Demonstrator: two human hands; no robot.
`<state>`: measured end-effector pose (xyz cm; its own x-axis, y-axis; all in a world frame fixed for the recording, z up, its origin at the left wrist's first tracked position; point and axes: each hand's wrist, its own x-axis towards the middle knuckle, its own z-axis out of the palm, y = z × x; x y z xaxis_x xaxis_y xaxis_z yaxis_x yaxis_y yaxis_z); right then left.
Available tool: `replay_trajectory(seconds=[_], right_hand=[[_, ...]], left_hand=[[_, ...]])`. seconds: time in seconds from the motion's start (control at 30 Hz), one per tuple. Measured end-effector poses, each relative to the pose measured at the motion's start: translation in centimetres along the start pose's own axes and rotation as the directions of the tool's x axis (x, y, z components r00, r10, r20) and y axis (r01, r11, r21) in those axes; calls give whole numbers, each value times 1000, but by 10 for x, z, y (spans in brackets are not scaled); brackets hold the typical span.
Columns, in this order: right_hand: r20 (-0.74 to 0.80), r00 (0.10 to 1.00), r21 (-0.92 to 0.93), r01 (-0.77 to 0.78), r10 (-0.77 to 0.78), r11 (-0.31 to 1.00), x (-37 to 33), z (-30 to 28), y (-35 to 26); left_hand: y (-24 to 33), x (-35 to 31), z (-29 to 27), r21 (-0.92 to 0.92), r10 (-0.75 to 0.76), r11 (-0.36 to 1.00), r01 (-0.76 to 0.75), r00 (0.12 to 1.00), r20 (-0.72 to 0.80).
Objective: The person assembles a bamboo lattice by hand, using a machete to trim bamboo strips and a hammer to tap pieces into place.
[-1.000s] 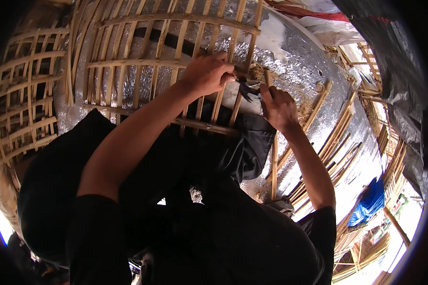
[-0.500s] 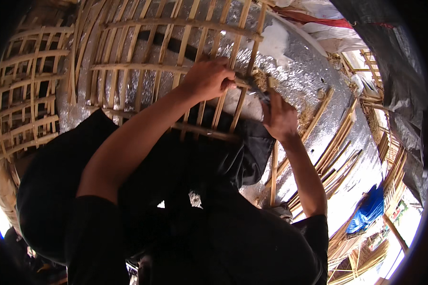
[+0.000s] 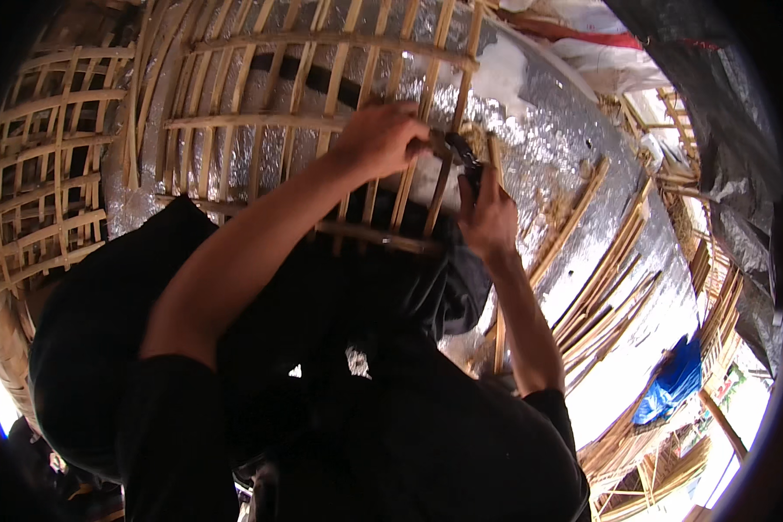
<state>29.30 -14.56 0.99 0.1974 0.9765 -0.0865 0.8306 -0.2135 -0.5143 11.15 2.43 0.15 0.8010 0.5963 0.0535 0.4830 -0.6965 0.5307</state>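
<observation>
At the far left, woven panel (image 3: 56, 149): openwork of pale bamboo strips.
Bamboo grid (image 3: 304, 123): tan frame of split slats and crossbars, its right part under the work.
Left hand (image 3: 383, 137): fingers curled closed over the grid's middle crossbar.
Dark, stubby-headed hand tool (image 3: 465, 155): head at that crossbar's right end; contact unclear.
Right hand (image 3: 491, 217): wrapped around the tool's lower part.
Crinkled silvery sheet (image 3: 557, 122): behind the grid, spreading right.
Good handling: best to brace the crossbar firmly, left fingertips clear of the tool's head.

Left hand (image 3: 381, 139) curled, left forearm (image 3: 257, 239) slanting up rightward, right hand (image 3: 491, 219) curled, right forearm (image 3: 529, 322) angled leftward
</observation>
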Motion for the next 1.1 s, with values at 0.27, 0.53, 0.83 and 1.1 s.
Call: replay_trajectory(seconds=[0.27,0.53,0.83,1.1], right_hand=[[-5,999,-59,49,-50,997,-2,-4,-11],[-9,999,-79,-54,53,995,-14,-6,-10],[-235,971,223,84,-30,971,-19,-11,-23],[-171,982,163,-54,82,985,-19,0,-11]], left_hand=[[3,-10,-2,30,99,995,-96,991,-88],[-1,-7,3,9,85,996,-85,994,-66],[-2,-3,-4,42,64,997,-62,997,-44],[0,-3,-3,0,53,999,-53,998,-45]])
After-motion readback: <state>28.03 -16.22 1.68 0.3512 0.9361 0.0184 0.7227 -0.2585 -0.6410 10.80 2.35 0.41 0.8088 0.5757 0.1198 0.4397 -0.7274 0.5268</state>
